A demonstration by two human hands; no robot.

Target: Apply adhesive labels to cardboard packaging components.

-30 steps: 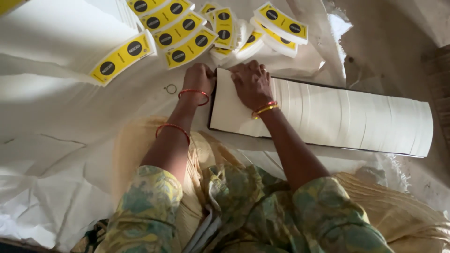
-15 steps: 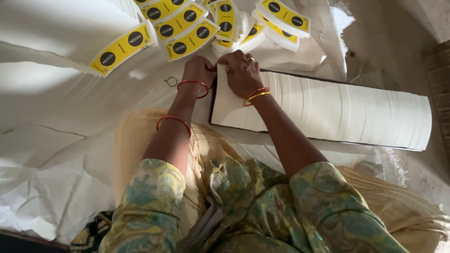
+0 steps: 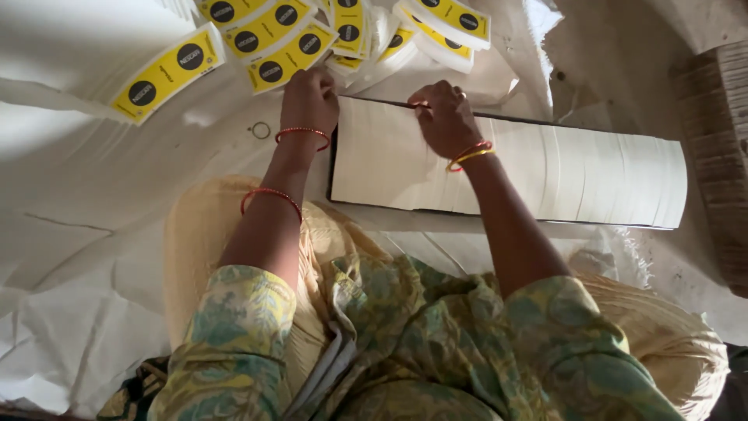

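pinching a long white card stack (image 3: pixel 545 175) beside yellow labels (image 3: pixel 167 72).

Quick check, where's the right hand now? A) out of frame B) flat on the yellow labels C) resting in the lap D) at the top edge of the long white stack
D: the right hand pinches at the upper edge of the long white stack, while the left hand sits by its left end, just below the yellow labels.
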